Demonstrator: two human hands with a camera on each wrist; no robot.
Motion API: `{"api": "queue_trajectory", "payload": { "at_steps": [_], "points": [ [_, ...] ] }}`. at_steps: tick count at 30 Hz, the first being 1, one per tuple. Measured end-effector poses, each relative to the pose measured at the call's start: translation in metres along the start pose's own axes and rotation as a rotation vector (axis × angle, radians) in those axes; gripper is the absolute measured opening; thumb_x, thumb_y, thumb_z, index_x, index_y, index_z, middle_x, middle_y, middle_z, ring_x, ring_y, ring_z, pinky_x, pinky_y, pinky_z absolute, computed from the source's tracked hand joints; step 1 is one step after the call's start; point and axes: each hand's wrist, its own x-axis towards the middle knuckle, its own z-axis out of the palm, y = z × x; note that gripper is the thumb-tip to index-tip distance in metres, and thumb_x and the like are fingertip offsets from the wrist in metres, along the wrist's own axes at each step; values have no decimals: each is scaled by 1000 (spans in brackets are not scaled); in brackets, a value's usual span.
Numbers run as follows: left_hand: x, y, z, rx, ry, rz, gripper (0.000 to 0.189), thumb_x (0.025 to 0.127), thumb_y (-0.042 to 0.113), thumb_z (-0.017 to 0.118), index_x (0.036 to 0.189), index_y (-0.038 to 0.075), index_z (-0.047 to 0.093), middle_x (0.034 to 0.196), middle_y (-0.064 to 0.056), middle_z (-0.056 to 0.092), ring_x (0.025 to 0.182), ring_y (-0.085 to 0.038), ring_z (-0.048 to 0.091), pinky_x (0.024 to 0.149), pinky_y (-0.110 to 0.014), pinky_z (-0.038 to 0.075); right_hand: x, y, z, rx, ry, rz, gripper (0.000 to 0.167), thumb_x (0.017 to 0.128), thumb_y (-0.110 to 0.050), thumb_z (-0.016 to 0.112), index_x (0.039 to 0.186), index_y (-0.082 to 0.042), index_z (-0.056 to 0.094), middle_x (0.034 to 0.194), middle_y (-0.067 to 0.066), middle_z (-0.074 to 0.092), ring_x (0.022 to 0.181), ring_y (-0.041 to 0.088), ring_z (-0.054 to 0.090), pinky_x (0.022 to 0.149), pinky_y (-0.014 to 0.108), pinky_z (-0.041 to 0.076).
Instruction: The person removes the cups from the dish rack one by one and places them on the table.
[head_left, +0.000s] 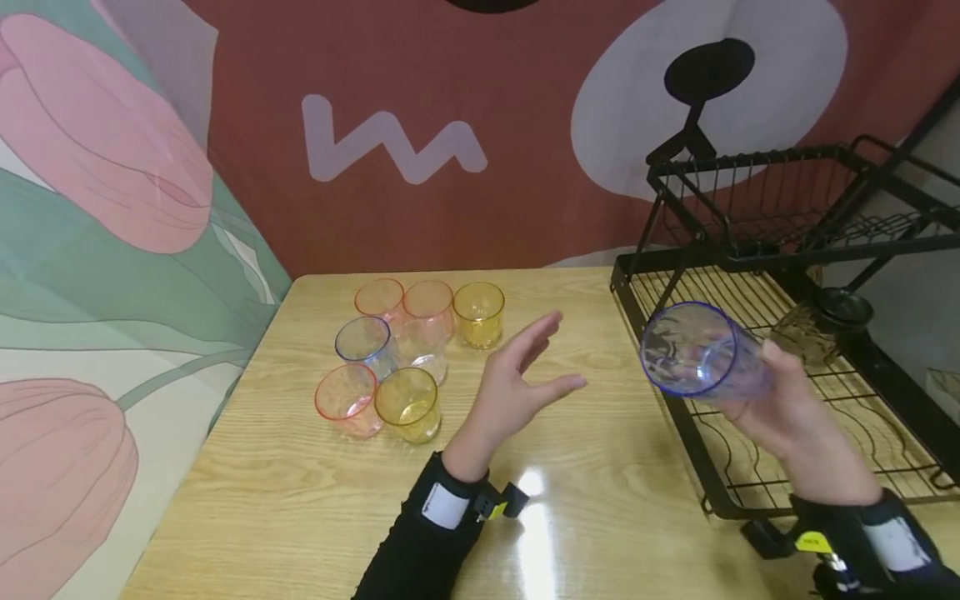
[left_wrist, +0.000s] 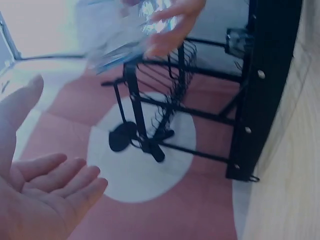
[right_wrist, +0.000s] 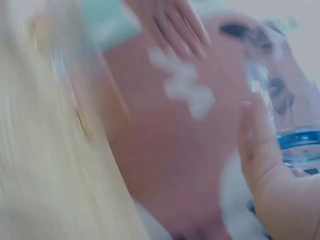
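My right hand (head_left: 787,417) grips a clear drinking glass with a blue rim (head_left: 690,350), tilted with its mouth to the left, over the left side of the dish rack. The left wrist view shows that glass (left_wrist: 112,42) blurred at the top. In the right wrist view its blue edge (right_wrist: 302,140) appears beside my right thumb. My left hand (head_left: 510,387) is raised over the table with thumb and fingers apart, holding nothing. Left of it stand several glasses, among them a yellow glass (head_left: 408,408), a pink one (head_left: 348,404), a blue-rimmed one (head_left: 367,346) and a clear one (head_left: 423,350).
A black two-tier dish rack (head_left: 697,467) stands at the right of the wooden table (head_left: 285,500). A dark-based glass (head_left: 817,325) lies in its lower tier. Behind the table hangs a red-brown cloth (head_left: 525,217) with white shapes.
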Motion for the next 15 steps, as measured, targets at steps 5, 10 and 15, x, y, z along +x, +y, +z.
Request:
{"api": "queue_trajectory", "payload": {
  "at_steps": [5, 10, 15],
  "points": [
    [-3, 11, 7, 107, -52, 137, 84, 69, 9, 88, 141, 0, 47, 141, -15, 51, 131, -20, 48, 109, -29, 39, 32, 47, 28, 400, -118, 56, 50, 100, -24, 49, 146, -9, 33, 137, 21, 47, 122, 36, 51, 103, 42, 46],
    [-4, 18, 13, 87, -69, 218, 88, 65, 8, 90, 141, -1, 46, 140, -16, 52, 132, -17, 46, 110, -30, 38, 49, 78, 46, 515, -176, 81, 59, 97, -31, 58, 146, -11, 32, 136, 21, 46, 121, 37, 53, 99, 35, 49],
    [-7, 19, 12, -39, -48, 204, 83, 66, -2, 87, 138, -4, 47, 137, -19, 54, 129, -18, 50, 108, -32, 40, 56, 88, 51, 543, -169, 94, 57, 99, -37, 54, 144, -10, 33, 134, 21, 47, 118, 37, 55, 94, 30, 52]
  ]
}}
